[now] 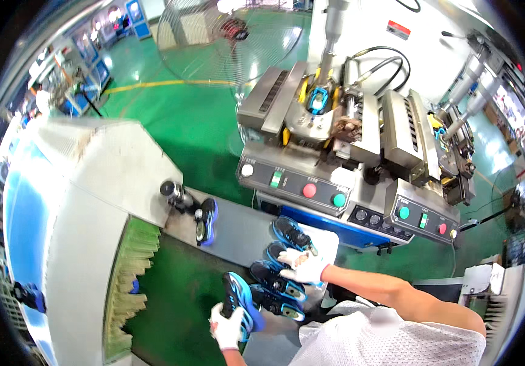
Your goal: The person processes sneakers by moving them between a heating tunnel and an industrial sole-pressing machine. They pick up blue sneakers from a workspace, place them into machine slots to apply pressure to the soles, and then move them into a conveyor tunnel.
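Note:
My left hand (226, 326), in a white glove, is closed around a black and blue sports shoe (241, 302), which it holds tilted with the toe up, beside the bench. My right hand (305, 268), also gloved in white, is over a row of similar shoes, its fingers spread and touching or just above a shoe (275, 250). In that row lie a farther shoe (290, 232) and, nearer me, a shoe (275, 277) and another shoe (271, 300). Pale plates show in some of their openings. Whether my right fingers grip anything is unclear.
A grey bench (244, 235) leads left to a single shoe (207, 221) beside a large white machine (85, 183) with a bristle curtain (129, 287). Ahead stands a two-station press with a button panel (293, 185) and a clamped blue shoe (318, 100). Behind is a floor fan (232, 36).

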Demonstrator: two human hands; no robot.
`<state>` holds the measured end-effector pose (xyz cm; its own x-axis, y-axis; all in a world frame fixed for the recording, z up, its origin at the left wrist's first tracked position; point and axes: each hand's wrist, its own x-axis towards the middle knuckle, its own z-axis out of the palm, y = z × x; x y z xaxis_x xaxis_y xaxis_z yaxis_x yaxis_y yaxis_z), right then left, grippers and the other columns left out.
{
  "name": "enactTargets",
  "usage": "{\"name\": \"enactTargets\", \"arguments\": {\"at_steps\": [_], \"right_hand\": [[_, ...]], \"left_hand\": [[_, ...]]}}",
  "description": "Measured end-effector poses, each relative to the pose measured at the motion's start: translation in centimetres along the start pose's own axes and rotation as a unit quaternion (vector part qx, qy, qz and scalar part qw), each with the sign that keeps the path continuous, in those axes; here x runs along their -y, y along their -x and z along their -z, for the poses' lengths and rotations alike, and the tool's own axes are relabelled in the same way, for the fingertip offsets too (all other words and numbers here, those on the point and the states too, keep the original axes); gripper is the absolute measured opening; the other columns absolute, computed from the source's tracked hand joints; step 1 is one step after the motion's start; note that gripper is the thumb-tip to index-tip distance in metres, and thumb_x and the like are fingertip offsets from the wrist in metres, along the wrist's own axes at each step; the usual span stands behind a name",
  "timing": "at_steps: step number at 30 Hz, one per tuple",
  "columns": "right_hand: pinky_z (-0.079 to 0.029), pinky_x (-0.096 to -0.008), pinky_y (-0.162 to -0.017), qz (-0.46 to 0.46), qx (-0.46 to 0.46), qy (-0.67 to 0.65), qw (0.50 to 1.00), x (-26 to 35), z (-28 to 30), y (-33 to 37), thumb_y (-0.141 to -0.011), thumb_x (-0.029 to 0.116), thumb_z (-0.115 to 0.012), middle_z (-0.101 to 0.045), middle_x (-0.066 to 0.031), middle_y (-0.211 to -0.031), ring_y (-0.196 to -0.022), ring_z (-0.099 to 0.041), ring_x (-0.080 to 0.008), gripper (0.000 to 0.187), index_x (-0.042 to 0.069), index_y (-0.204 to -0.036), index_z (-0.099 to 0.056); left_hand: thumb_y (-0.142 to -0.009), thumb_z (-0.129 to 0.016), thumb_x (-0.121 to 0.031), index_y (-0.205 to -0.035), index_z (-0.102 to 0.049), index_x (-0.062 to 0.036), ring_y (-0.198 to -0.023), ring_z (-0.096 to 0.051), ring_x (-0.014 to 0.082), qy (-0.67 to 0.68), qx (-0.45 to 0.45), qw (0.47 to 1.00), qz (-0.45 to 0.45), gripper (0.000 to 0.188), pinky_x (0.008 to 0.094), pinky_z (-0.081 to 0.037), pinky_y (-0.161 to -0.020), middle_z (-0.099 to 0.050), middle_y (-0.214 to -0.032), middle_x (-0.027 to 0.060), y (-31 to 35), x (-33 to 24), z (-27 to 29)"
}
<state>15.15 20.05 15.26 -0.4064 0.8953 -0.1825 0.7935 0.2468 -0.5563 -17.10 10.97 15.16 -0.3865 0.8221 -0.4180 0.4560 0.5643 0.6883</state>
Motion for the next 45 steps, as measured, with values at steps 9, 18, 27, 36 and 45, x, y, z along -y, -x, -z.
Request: {"name": "enactTargets", "arguments": {"at_steps": [9, 18, 27, 36, 45], "right_hand": [[-0.050, -0.0445, -0.109, -0.044, 0.289, -0.915, 0.278, -0.9, 10.0, 7.2, -0.089, 0.021, -0.079, -0.058, -0.0139, -0.143, -0.129, -0.058, -0.0260, 0.071, 0.005, -0.149, -0.044], [-0.049, -0.0329, -0.104, -0.019, 0.063, -0.818, 0.572, -13.1, 25.6, 13.5, -0.079, 0.018, -0.078, -0.063, -0.0118, -0.135, -0.118, -0.062, -0.0178, 0.081, -0.007, -0.147, -0.044], [-0.045, -0.0434, -0.113, 0.034, -0.139, -0.909, 0.392, -18.0, 29.1, 17.6, -0.068, 0.027, -0.093, -0.052, -0.0213, -0.147, -0.130, -0.057, -0.0301, 0.110, -0.003, -0.155, -0.032], [-0.056, -0.0409, -0.099, -0.025, -0.302, -0.811, 0.500, -18.1, 29.4, 17.2, -0.075, 0.000, -0.075, -0.058, -0.0196, -0.139, -0.116, -0.066, -0.0283, 0.090, -0.003, -0.154, -0.034], [-0.062, -0.0323, -0.070, -0.106, -0.264, -0.799, 0.531, -15.0, 34.4, 0.0, -0.089, 0.003, -0.070, -0.072, -0.0104, -0.101, -0.083, -0.073, -0.0200, 0.033, 0.000, -0.121, -0.061]], "left_hand": [[-0.089, -0.074, -0.013, -0.150, -0.042, -0.0003, -0.138, -0.048, 0.0272, 0.255, 0.415, 0.820, -0.301, 0.070, 0.0381, -0.037, -0.116, -0.049, -0.149, 0.0179, 3.7, -25.1, -5.2], [-0.089, -0.073, -0.015, -0.145, -0.047, 0.0007, -0.131, -0.055, 0.0298, -0.048, 0.202, 0.830, -0.518, 0.063, 0.0393, -0.045, -0.109, -0.054, -0.142, 0.0191, -4.4, -50.7, -22.9], [-0.082, -0.079, -0.039, -0.147, -0.042, 0.0028, -0.129, -0.054, 0.0407, -0.144, 0.018, 0.875, -0.461, 0.086, 0.0448, -0.043, -0.109, -0.054, -0.139, 0.0287, -19.9, -61.1, -41.0], [-0.076, -0.080, -0.047, -0.136, -0.052, -0.0073, -0.117, -0.063, 0.0402, -0.245, 0.046, 0.887, -0.389, 0.077, 0.0484, -0.049, -0.100, -0.066, -0.125, 0.0235, -20.2, -66.7, -34.7], [-0.077, -0.084, -0.016, -0.128, -0.055, 0.0009, -0.094, -0.068, 0.0227, 0.034, -0.038, 0.909, -0.415, 0.061, 0.0357, -0.054, -0.089, -0.069, -0.108, 0.0168, -8.2, -51.2, -15.2]]}}
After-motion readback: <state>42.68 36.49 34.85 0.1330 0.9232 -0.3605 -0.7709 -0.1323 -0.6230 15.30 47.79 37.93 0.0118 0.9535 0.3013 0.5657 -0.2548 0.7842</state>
